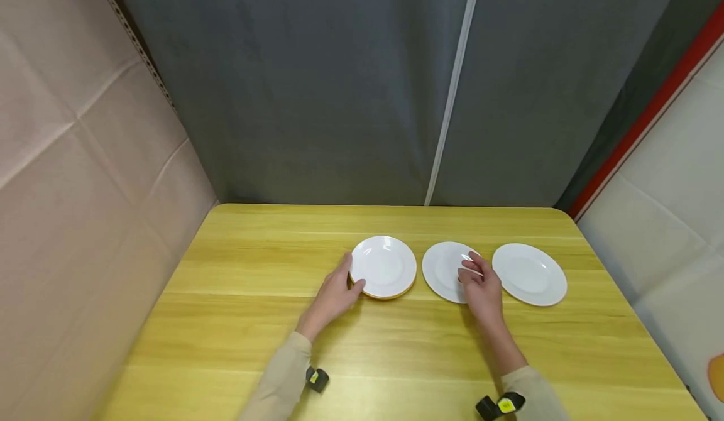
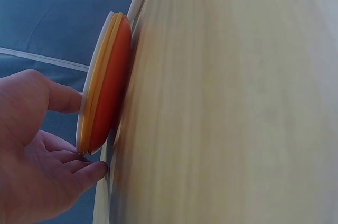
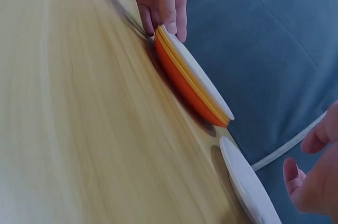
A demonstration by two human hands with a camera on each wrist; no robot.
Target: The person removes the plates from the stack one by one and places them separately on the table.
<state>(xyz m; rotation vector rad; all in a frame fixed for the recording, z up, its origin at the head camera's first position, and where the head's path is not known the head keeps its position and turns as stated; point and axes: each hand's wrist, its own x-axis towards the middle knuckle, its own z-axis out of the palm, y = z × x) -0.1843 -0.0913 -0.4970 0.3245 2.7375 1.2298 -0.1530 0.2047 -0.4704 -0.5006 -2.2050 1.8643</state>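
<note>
My left hand (image 1: 334,293) holds the left edge of a stack of plates, its thumb over the rim and its fingers along the side. On top of the stack is a white plate (image 1: 386,262); the left wrist view shows orange plates (image 2: 108,89) under it. Just right of the stack lies another white plate (image 1: 440,270). Above this plate hovers my right hand (image 1: 482,290), fingers loosely bent and holding nothing. The right wrist view shows a gap between those fingers and the plate (image 3: 245,182).
A third white plate (image 1: 528,274) lies to the right of my right hand. All of the plates are toward the far side of a wooden table (image 1: 396,352). Behind it hangs a dark grey curtain (image 1: 317,94); pale walls flank both sides.
</note>
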